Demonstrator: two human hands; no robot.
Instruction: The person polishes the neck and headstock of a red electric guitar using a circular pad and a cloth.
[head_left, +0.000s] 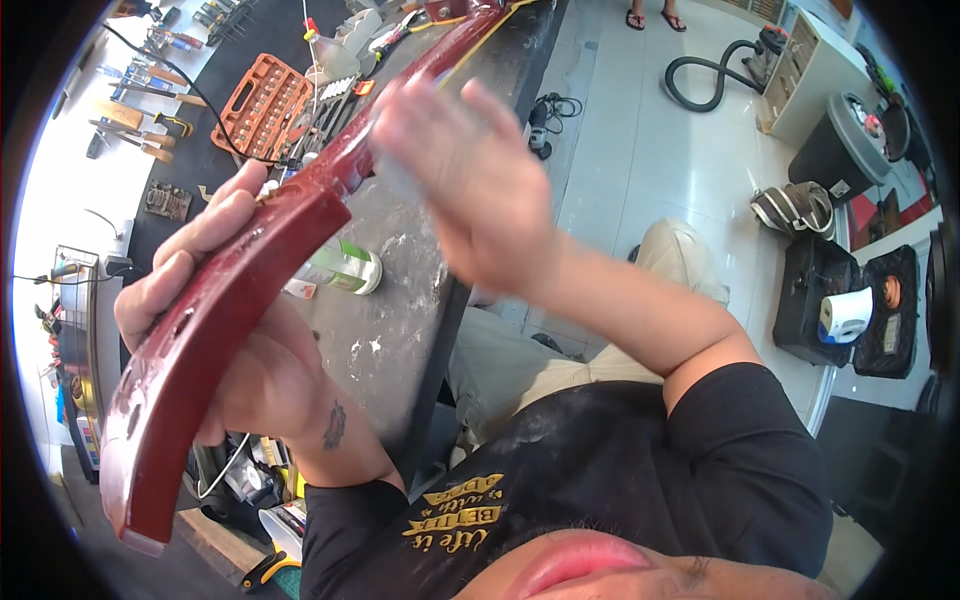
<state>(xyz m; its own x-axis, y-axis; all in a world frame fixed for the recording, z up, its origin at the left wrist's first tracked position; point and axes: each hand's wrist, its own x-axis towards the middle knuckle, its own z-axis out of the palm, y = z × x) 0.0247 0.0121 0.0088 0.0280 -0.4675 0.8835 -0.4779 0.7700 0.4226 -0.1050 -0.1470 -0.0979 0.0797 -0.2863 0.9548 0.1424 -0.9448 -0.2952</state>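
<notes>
A glossy dark red electric guitar [215, 320] is seen nearly edge-on, slanting from the lower left to the top middle. Its body is close to me, and its neck runs away over the workbench. My left hand [255, 370] is closed around the body, with fingers showing along the far side and the palm beneath. By the near end of the neck, my right hand [465, 185] is smeared by motion. Something pale shows at its fingers, too blurred to name; whether it touches the neck is unclear.
Below the guitar, the dark, white-smudged workbench [385, 320] carries a green-and-white can [345, 266] and an orange socket set case [262, 105]. Several hand tools lie along the left. On the tiled floor at right are a vacuum hose [700, 100], a bin [840, 150] and an open black case [815, 290].
</notes>
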